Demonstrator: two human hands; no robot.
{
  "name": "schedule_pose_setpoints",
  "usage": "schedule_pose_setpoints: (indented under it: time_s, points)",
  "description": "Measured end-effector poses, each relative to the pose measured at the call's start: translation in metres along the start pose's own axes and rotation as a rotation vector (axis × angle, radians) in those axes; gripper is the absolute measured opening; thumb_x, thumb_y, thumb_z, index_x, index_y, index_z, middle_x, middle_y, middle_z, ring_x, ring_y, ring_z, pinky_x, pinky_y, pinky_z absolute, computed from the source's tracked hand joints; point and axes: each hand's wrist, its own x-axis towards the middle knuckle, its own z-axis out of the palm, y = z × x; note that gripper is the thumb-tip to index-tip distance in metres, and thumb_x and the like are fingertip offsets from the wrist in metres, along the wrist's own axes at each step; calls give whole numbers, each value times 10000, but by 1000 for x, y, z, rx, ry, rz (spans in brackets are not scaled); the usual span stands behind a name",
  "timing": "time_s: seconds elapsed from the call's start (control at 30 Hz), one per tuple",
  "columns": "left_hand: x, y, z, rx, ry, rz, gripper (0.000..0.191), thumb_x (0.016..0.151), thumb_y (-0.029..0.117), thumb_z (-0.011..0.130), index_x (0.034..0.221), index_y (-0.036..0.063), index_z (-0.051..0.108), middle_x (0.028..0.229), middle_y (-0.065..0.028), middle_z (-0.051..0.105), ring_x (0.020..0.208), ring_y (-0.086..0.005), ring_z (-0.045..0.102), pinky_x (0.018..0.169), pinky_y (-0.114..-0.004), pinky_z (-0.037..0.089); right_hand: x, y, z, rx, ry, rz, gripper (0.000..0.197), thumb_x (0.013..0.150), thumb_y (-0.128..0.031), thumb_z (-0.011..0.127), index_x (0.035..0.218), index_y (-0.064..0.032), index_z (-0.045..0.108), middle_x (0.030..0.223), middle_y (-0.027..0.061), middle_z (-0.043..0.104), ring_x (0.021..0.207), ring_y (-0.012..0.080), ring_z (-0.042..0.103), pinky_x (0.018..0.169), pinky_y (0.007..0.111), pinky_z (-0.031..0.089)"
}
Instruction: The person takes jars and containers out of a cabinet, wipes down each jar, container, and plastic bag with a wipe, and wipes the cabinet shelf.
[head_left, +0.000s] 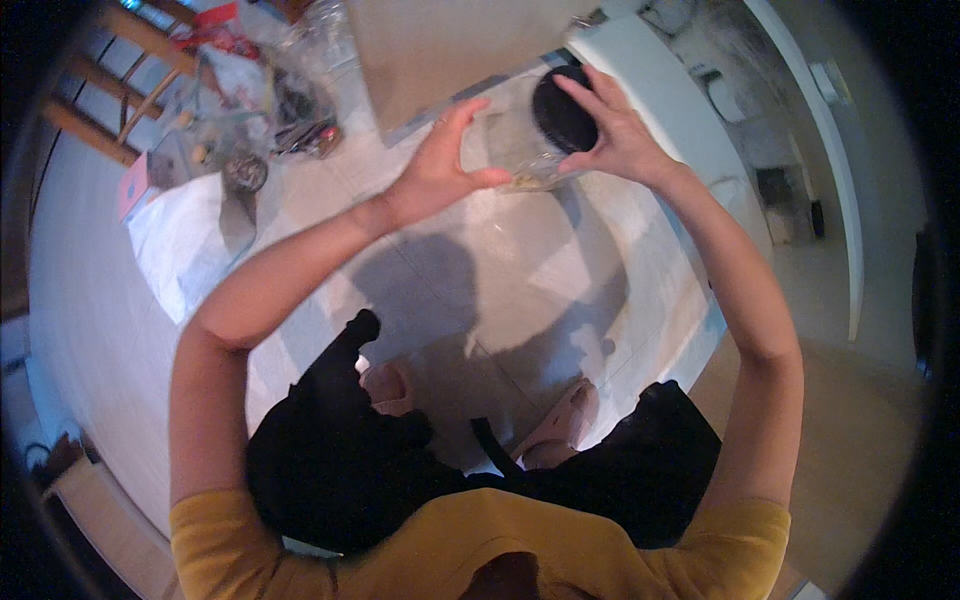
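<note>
Out in front of me, a clear jar (517, 142) is held sideways above the tiled floor, its black round lid (559, 112) toward the right. My left hand (446, 165) grips the base end, thumb below and fingers above. Around the lid end, my right hand (622, 127) has its fingers and thumb spread over the rim. A few small yellowish bits (525, 181) lie along the low side inside the jar. Whether the lid is tight or loose on the jar, I cannot tell.
A beige panel (457, 52) stands just beyond the jar. Left of it are clear plastic bags (225, 97) with mixed goods, a white bag (184, 240) and a wooden chair (112, 112). At right, an opened white drawer or cabinet (675, 97) stands close to my right arm.
</note>
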Motion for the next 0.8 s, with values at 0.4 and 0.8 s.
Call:
schedule_pose_setpoints:
  time_s: [0.4, 0.8]
  points:
    - [97, 59, 37, 797, -586, 504, 1031, 464, 404, 841, 1363, 299, 348, 1471, -113, 223, 1355, -353, 172, 994, -615, 213, -232, 195, 29, -565, 308, 1067, 682, 818, -545, 544, 1398, -265, 319, 1478, 185, 182, 1340, 444, 167, 949, 727, 190]
    - [72, 33, 21, 1149, -82, 152, 888, 617, 559, 722, 1357, 214, 373, 1392, -216, 294, 1245, -423, 293, 983, -546, 287, -99, 86, 97, 374, 945, 920, 319, 915, -249, 496, 1081, 8, 584, 1094, 197, 581, 993, 360, 547, 902, 396, 412]
